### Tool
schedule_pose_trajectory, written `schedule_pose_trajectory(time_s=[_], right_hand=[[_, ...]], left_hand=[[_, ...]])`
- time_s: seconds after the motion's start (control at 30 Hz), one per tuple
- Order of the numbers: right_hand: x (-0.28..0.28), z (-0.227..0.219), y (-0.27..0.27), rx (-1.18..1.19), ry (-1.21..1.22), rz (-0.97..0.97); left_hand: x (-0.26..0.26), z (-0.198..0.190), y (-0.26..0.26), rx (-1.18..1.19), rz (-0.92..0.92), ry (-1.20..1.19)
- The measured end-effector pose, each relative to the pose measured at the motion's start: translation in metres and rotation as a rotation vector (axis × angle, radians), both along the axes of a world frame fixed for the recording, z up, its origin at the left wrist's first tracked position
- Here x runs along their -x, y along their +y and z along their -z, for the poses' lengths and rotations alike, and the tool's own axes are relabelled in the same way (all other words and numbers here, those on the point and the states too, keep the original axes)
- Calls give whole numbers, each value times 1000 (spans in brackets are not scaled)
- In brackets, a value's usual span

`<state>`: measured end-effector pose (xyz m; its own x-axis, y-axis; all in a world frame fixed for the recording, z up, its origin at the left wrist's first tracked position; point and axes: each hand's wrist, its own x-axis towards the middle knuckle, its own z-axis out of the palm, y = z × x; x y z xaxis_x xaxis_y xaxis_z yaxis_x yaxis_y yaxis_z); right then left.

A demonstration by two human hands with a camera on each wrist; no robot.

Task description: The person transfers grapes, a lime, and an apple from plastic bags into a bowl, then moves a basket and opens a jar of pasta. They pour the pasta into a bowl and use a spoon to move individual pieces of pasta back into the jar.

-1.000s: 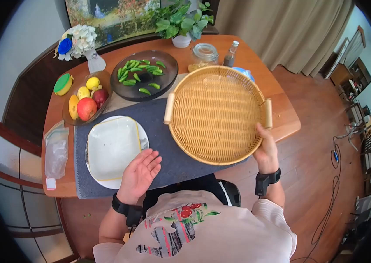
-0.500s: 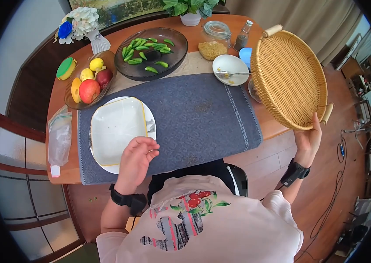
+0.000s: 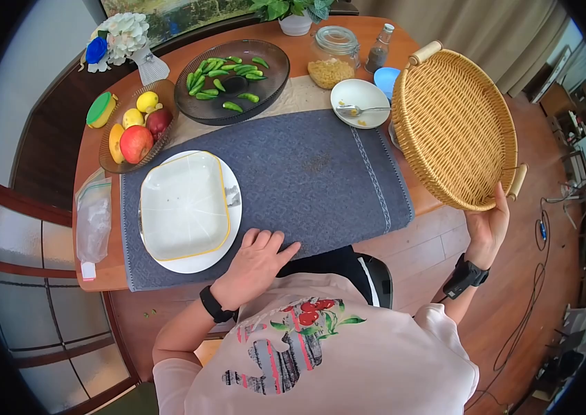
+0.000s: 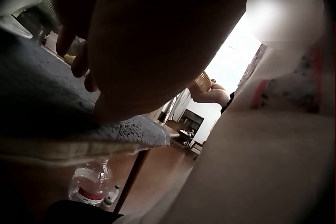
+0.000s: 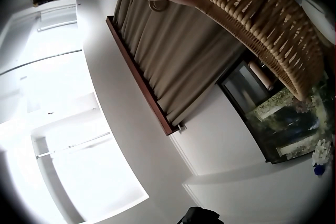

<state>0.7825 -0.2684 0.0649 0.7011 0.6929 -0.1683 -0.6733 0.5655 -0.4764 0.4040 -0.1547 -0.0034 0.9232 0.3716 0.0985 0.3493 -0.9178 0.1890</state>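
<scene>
A round wicker tray with two wooden handles is tilted up beyond the table's right edge. My right hand grips its lower rim beside the near handle; in the right wrist view the woven side shows above the hand. Palm down, my left hand rests at the front edge of the grey cloth mat and holds nothing. Just to its left, a square white dish with a yellow rim sits on a round white plate. The left wrist view shows the hand dark over the mat's edge.
Behind the mat stand a dark dish of green peppers, a fruit bowl, a pasta jar, a bottle and a white bowl with a spoon. A blue bowl is near the tray. A plastic bag lies at left.
The wicker tray has swung right, from over the mat to beyond the table's right edge, and tilted up in my right hand. My left hand has turned palm down and moved right to the mat's edge.
</scene>
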Motion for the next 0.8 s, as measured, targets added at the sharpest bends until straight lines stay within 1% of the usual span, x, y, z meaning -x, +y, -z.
schedule_pose_trajectory(time_s=[0.27,0.5,0.57,0.8], right_hand=[[2,2,2,0,-11,-13],[2,6,2,18,2,-16],[3,6,2,22,0,-8],[0,6,-2,25,-10,9]], left_hand=[[7,-4,-3,-26,6,49],[-2,-5,0,-44,11,25],[-4,-3,0,-8,21,20],[1,-3,1,-5,15,21]])
